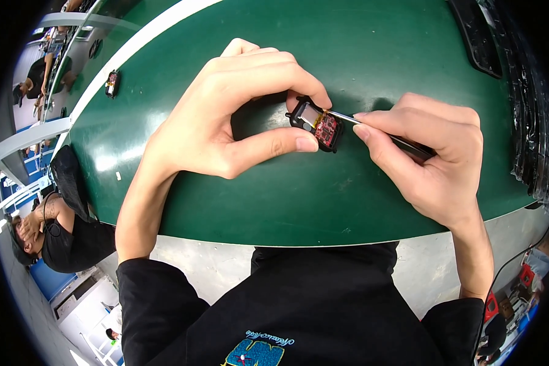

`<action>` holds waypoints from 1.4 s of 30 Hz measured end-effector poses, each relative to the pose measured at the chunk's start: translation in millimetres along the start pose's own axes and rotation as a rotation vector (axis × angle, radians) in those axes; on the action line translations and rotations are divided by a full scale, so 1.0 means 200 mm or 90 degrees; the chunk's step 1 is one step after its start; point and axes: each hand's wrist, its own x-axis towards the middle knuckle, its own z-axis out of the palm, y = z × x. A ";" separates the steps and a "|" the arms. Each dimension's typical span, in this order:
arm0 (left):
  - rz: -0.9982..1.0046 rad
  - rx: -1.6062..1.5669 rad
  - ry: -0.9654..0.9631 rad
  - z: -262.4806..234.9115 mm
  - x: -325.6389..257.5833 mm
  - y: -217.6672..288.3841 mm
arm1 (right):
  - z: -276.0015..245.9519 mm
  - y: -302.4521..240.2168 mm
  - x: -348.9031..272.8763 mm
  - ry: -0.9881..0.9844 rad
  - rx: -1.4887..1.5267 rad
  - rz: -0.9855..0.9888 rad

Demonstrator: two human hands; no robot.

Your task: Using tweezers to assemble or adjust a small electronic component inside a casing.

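Observation:
Between the thumb and fingers of my left hand (238,110) is a small black device housing (318,124), held just above or on the green table; I cannot tell which. Its inside faces up and shows a red circuit board (328,130) and a silvery rectangular part, with some yellowish tape between them. My right hand (433,146) grips a slim tool with a thin metal tip (344,116) and a dark handle, like tweezers or a small pry tool. The tip reaches the upper edge of the housing, near my left fingertip. My right palm hides part of the handle.
Another small open device (112,84) lies at the table's far left. The green tabletop (256,201) has a pale edge strip. A black tray-like piece (477,39) and a stack of dark plastic-wrapped items (527,110) line the right side. A person in black (73,235) sits at left.

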 end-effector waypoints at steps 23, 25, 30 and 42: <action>0.015 0.011 0.005 0.00 -0.02 -0.01 | 0.02 0.00 -0.01 0.025 -0.045 -0.063; 0.014 0.009 0.002 0.00 -0.01 -0.01 | 0.02 0.01 -0.02 0.026 -0.055 -0.079; 0.016 0.006 0.006 0.00 0.00 -0.01 | 0.03 0.02 -0.02 0.024 -0.054 -0.093; 0.016 -0.004 0.011 0.01 0.00 0.00 | 0.02 0.01 -0.03 0.035 -0.064 -0.095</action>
